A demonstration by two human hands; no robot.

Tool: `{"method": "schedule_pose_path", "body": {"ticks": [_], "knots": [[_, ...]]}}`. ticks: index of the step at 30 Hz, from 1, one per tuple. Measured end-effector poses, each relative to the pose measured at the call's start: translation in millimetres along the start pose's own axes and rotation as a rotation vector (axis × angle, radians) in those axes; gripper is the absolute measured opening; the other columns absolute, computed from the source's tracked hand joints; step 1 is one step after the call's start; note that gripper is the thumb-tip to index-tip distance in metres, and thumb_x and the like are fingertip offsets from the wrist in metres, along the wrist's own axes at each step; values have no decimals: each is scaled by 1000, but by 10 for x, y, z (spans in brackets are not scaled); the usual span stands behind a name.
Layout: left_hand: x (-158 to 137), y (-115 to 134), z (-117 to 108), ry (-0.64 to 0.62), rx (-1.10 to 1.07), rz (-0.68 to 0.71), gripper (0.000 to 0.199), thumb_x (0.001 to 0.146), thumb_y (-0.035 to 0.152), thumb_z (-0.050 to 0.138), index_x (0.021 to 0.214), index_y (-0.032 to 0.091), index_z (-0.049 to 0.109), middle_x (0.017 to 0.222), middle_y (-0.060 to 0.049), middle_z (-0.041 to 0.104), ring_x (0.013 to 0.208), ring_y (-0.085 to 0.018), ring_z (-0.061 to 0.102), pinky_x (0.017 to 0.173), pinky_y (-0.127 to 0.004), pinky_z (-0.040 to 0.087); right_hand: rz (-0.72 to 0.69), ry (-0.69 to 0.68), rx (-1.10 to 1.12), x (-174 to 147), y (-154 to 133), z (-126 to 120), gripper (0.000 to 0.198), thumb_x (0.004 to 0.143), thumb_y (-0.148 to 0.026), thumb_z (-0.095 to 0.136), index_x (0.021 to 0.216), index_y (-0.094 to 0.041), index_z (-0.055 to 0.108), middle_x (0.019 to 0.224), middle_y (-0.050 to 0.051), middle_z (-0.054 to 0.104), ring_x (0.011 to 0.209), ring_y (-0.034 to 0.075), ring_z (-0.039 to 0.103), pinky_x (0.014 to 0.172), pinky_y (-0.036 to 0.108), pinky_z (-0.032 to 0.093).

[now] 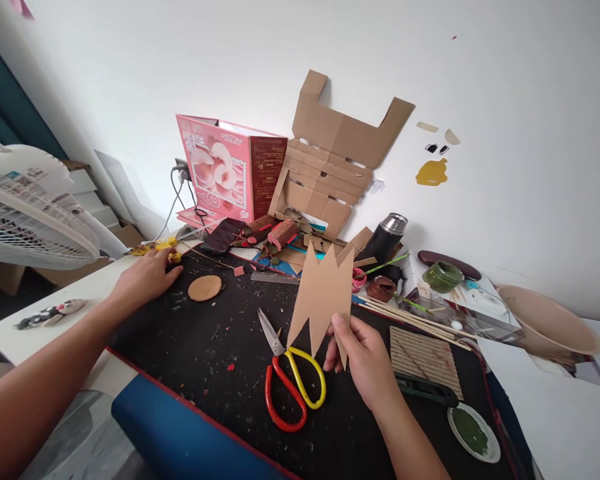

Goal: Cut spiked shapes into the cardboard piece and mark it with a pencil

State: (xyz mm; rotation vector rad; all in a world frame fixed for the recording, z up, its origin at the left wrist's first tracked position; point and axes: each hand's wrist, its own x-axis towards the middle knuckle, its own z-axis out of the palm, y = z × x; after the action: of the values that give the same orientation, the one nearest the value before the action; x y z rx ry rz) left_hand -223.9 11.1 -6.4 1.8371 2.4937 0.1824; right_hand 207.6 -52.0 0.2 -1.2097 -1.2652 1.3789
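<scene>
My right hand pinches a flat piece of brown cardboard by its lower right edge. Pointed, zigzag cuts run along its top and bottom ends. Under it, scissors with one red and one yellow handle lie on the black mat, blades parted. At the far left edge of the mat, my left hand stretches out, thumb apart, its fingertips at a yellow tool that looks like a glue gun. Part of that tool is hidden by the fingers. A round tan disc lies right of that hand.
A pink box and a cut cardboard sheet lean against the wall. A black flask, thin wooden sticks, a corrugated piece, a dark green cutter and a dish of green paste lie at right. A fan stands left.
</scene>
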Motion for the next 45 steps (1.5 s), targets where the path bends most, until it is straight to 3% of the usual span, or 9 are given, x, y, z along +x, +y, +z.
{"method": "schedule_pose_path", "body": {"ticks": [12,15,17,19,22,27,31,37,45], "knots": [[-5,39,-34,2,5,-13,67,102,48,40,152,5,49,144,-27,64,129,-42,63,103,-47,49,9,-7,-9,18,10,-3,64,83,-83,71,79,-19,65,50,0,65,40,17,66,40,22,42],[-120,199,-93,82,-2,4,72,102,53,38,158,8,42,148,-26,59,137,-42,57,110,-50,45,4,-5,-7,20,17,4,65,82,-84,71,78,-19,65,49,-1,64,40,17,65,39,21,41],[-225,398,-137,236,-81,86,70,100,51,40,155,9,48,139,-24,64,133,-41,58,112,-50,44,4,-4,-6,20,22,7,66,82,-84,71,78,-19,65,49,-1,64,40,17,65,39,21,41],[-333,661,-174,258,-261,221,66,98,53,46,147,11,57,129,-20,69,119,-38,65,105,-46,49,6,4,-7,18,22,7,66,82,-84,72,78,-18,65,49,-1,64,41,17,65,40,21,42],[-465,1118,-201,-1,-638,377,64,96,63,54,141,19,65,103,-8,77,87,-28,71,79,-35,54,-4,20,-10,20,16,-2,66,82,-84,72,78,-18,65,48,-1,63,40,16,65,41,21,42],[-543,1794,-212,-411,-1066,576,61,94,67,60,130,19,71,89,-6,78,77,-24,68,71,-32,53,-25,64,-8,37,11,-28,67,82,-85,71,79,-19,67,48,0,63,39,17,63,40,23,43],[-556,2104,-198,-541,-1167,665,52,90,71,65,91,19,72,74,0,64,67,-18,58,62,-28,46,-31,79,-19,42,6,-39,66,82,-85,70,79,-19,67,48,0,63,39,17,63,41,24,44],[-635,2140,-14,-682,-1275,554,56,85,74,70,79,19,67,67,2,57,57,-13,46,53,-25,37,-7,57,-27,32,14,5,67,81,-86,70,78,-19,65,48,-1,63,39,16,63,40,22,42],[-587,2021,71,-788,-1467,286,56,71,71,87,85,18,74,76,-3,76,64,-18,66,62,-28,52,59,-5,-4,55,94,36,64,88,-81,66,78,-18,65,51,-2,64,42,15,66,41,18,40]]}}
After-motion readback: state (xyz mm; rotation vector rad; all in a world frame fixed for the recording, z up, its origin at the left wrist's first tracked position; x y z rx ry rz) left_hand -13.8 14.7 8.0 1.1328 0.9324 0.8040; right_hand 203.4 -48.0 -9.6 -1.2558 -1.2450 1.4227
